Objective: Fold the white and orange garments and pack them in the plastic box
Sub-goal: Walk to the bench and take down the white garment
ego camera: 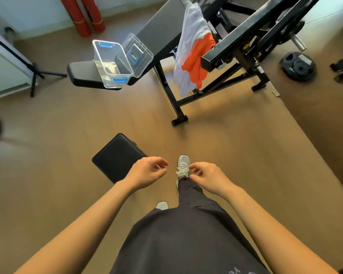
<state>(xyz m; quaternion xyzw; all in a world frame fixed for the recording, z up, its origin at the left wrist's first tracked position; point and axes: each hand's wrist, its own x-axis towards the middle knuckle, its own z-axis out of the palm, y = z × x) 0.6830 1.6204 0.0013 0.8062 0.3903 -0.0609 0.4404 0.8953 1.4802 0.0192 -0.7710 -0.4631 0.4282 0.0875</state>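
Head cam: L hand [147, 172] & R hand [208, 175] loose, holding nothing. Over rack [236, 42]: white garment [188, 36], orange garment [196, 58] draped. Open plastic box [111, 64] on desk [81, 74].

Shows plain white on the white garment [188, 42], solid bright orange on the orange garment [196, 62]. Reads clear and colourless on the plastic box [104, 56], with blue latches [119, 80]; same clear plastic and blue latch on its lid [145, 50]. Black on the bench frame [236, 36], seat pad [81, 73], floor pad [117, 157] and weight plate [298, 65]. Red on the rolled mats [83, 16]. Tan with faint wood grain on the floor [57, 125]. Pale grey-white on the sneaker [183, 165], dark charcoal on the trousers [194, 196].
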